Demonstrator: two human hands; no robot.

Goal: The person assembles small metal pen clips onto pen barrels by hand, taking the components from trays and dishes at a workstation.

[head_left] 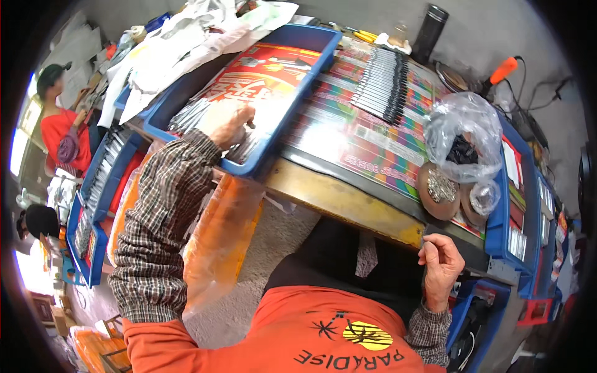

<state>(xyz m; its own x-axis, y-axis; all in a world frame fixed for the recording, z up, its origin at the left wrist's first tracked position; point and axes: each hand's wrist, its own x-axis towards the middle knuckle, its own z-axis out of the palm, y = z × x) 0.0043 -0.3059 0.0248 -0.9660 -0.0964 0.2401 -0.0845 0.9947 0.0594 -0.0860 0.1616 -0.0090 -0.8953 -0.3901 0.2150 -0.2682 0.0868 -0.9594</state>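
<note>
My left hand [229, 123] is down in a blue tray [261, 158], its fingers closed among a pile of slim silver pen-like rods [189, 115]; what they grip is hidden. Red printed sheeting [264, 74] lines the tray. Just off the table's front edge, my right hand [443, 264] is held with thumb and fingers curled together; anything between them is too small to make out. Beyond, a neat row of slim black-and-silver pens [382, 84] lies on a colourful printed sheet [336, 130].
Two brown bowls, one with small metal parts [439, 189], stand by a clear plastic bag [463, 137]. A black flask [430, 32] and an orange-handled tool [502, 71] are behind. Blue bins [497, 217] stand right. A person in red [62, 137] is at far left.
</note>
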